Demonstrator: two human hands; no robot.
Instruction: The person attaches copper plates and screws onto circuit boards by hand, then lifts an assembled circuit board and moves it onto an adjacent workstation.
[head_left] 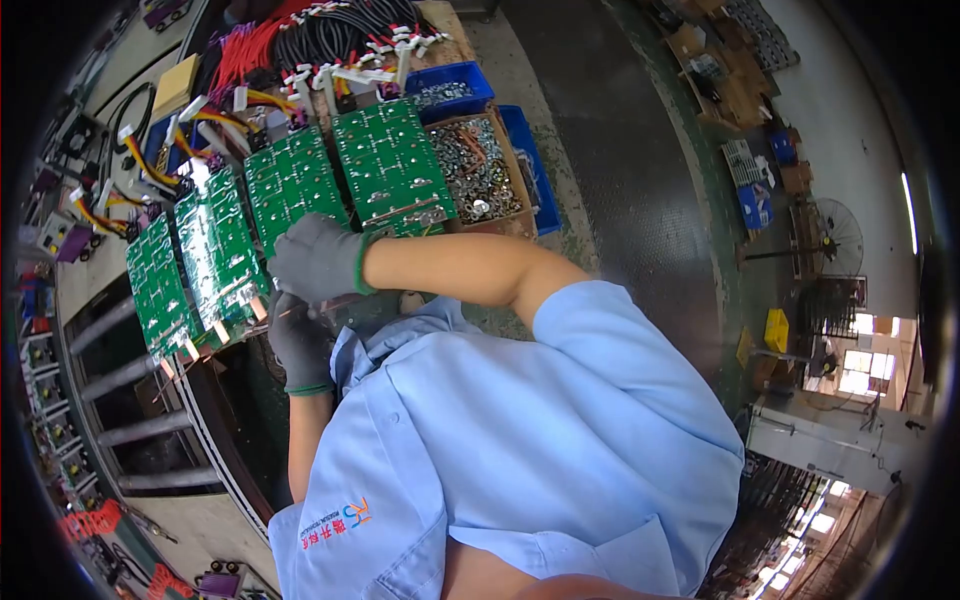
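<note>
My right hand (318,258), in a grey glove with a green cuff, reaches over the near edge of a green circuit board (290,180). Its fingers are curled down and closed; whatever they hold is hidden. Just below it, my left hand (300,345), gloved the same way, is closed with fingertips close to the right hand's. What lies between them I cannot make out. More green boards stand in the row: one on the right (390,155), a shiny one (215,245) and one at the left end (160,285). Copper-coloured tabs (221,332) stick out along their near edges.
Beyond the boards lie black cables (335,40), red wires (250,55) and white connectors (350,75). At right stand a cardboard box (520,205) of small metal hardware and a blue bin (480,80). Metal rollers (145,430) are at lower left.
</note>
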